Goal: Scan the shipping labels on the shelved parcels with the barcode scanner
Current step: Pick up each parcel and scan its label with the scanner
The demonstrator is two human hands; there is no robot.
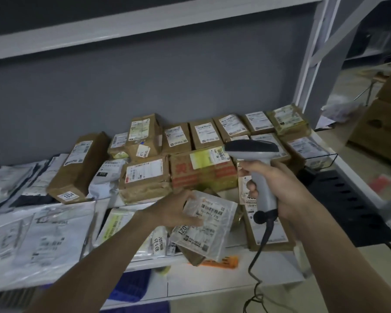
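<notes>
My right hand (278,188) grips the handle of a grey barcode scanner (255,152), whose dark head points left over the parcels; its black cable (257,256) hangs down. My left hand (174,211) holds the left edge of a small parcel in clear wrap (209,224), tilted up at the shelf's front so its barcode label faces me. The scanner head is above and to the right of that parcel. Behind them, several brown cardboard parcels (145,175) with white shipping labels lie in rows on the shelf.
White and grey mailer bags (38,236) cover the shelf's left part. The white shelf frame has an upper beam (145,21) and a right upright (314,71). A black perforated panel (348,204) lies at the right end. Brown cartons (384,123) stand on the floor beyond.
</notes>
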